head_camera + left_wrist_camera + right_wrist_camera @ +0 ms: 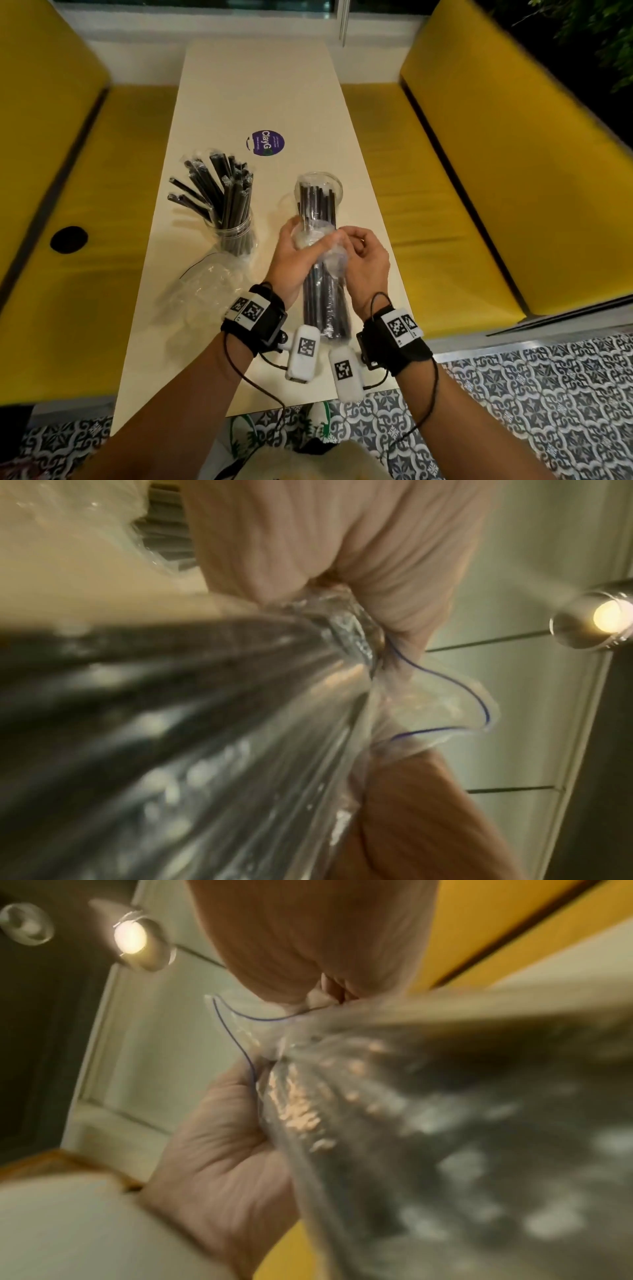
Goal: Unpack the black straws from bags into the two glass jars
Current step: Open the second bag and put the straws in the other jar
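A clear zip bag [327, 301] full of black straws is held upright over the near part of the cream table [260, 85]. My left hand [294, 236] and right hand [344, 238] both pinch the bag's crumpled mouth from either side. Up close, the left hand [342, 561] grips the blue-lined zip edge [479, 696], and the right hand [308, 934] pinches the same edge of the bag [445, 1123]. Just behind the hands a glass jar [319, 192] shows black straws in it. To the left, another glass jar [236, 236] holds a fanned bunch of straws [219, 185].
An empty crumpled clear bag [205, 284] lies left of my left wrist. A purple round sticker [265, 143] sits mid-table. Yellow benches [479, 192] flank the table; the left one has a dark round hole [68, 240]. Patterned floor tiles [513, 394] lie at the near edge.
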{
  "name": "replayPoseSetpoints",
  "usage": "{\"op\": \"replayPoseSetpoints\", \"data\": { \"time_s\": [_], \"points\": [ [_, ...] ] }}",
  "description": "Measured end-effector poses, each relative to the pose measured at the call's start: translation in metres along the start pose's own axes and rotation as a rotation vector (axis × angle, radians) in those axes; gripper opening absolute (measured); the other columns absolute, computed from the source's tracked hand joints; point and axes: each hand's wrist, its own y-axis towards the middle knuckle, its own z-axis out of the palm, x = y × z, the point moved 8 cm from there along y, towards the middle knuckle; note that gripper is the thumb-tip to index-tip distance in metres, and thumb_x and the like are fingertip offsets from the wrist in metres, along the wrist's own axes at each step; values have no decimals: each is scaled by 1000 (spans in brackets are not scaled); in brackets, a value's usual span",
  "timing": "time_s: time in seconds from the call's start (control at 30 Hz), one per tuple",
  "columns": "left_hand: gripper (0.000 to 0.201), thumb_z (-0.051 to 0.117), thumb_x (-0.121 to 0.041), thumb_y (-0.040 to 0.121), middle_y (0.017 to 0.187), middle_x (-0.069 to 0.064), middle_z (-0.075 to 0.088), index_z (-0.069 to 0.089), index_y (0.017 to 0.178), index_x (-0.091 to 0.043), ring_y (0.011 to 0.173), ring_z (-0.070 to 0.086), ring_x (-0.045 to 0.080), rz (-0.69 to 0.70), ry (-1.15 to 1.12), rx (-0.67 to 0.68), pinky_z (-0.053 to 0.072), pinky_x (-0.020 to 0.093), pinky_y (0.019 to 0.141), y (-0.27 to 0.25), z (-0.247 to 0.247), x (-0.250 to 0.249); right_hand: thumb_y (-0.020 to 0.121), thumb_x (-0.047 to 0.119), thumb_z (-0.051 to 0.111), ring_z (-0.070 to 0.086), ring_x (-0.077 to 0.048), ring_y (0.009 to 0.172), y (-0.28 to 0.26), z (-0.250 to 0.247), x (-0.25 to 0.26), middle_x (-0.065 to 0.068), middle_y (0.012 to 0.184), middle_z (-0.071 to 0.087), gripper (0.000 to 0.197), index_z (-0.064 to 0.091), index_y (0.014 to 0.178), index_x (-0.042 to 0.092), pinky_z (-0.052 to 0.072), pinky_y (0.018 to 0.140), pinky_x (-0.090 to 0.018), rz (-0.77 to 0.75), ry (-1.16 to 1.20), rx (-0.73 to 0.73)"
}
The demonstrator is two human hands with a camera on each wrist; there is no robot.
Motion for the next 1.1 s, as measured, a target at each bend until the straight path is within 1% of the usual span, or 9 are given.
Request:
{"op": "replayPoseSetpoints", "data": {
  "time_s": [0.13, 0.3, 0.43, 0.53, 0.63, 0.77, 0.83, 0.93, 1.1],
  "points": [
    [64, 64, -39, 97, 129, 26, 66, 54, 146, 0, 112, 66, 36, -105, -86, 170, 55, 46, 96, -5, 15, 2, 93, 25, 79, 72, -6, 80, 5, -5, 1, 4, 91, 77, 1, 78, 93, 25, 65, 76, -36, -27, -110, -14],
    [52, 70, -29, 97, 108, 6, 79, 60, 140, -1, 92, 77, 14, -72, -22, 157, 59, 20, 70, -7, 10, -10, 105, 48, 52, 65, -7, 88, -6, -2, 12, 1, 104, 65, 40, 68, 108, 12, 55, 74, -18, 99, -30, 54],
    [51, 75, -28, 95, 120, 16, 77, 63, 130, 7, 108, 76, 25, -38, 22, 117, 59, 31, 86, -3, 8, -12, 105, 35, 59, 59, 0, 96, -11, 1, 24, -3, 114, 62, 31, 73, 117, 10, 49, 84, -19, -85, -169, 105],
    [46, 75, -31, 94, 97, 14, 76, 67, 124, 2, 82, 75, 23, -102, -55, 181, 61, 32, 72, -5, 16, -12, 104, 21, 62, 61, -8, 96, -9, 7, 25, -7, 115, 60, 28, 71, 123, 3, 56, 87, -25, -137, -227, 176],
    [62, 82, -31, 87, 97, 15, 73, 64, 134, 6, 72, 73, 23, -193, -159, 149, 61, 31, 64, -5, 18, -10, 106, 14, 55, 58, -16, 104, -16, 18, 39, -10, 123, 50, 29, 66, 128, -3, 47, 92, -6, -294, -347, 326],
    [66, 86, -16, 79, 100, 18, 71, 63, 138, 6, 69, 68, 25, -201, -166, 51, 59, 31, 62, -2, 13, -8, 109, 31, 41, 47, -27, 121, -27, 27, 37, -10, 132, 39, 42, 56, 135, 1, 47, 111, -40, -430, -585, 469],
    [65, 85, -16, 76, 101, 19, 73, 66, 134, 6, 75, 70, 29, -150, -194, 21, 60, 35, 68, 2, 12, -15, 108, 44, 34, 46, -25, 124, -30, 24, 41, -7, 135, 41, 54, 43, 151, 12, 45, 111, -45, -451, -590, 421],
    [52, 86, -26, 69, 119, 22, 74, 77, 114, -3, 99, 72, 36, -69, -231, -65, 60, 48, 86, 9, 10, -38, 103, 59, 34, 55, -12, 123, -18, -9, 43, 0, 140, 51, 74, 19, 165, 22, 51, 101, -30, -294, -363, 237],
    [24, 76, -20, 81, 99, 12, 70, 71, 104, -15, 88, 67, 28, -56, -400, -132, 57, 32, 67, 22, 18, -66, 101, 53, 57, 70, -1, 94, -11, -49, 39, 4, 116, 70, 39, 65, 128, 24, 60, 69, -26, -164, -82, -51]
  ]
}}
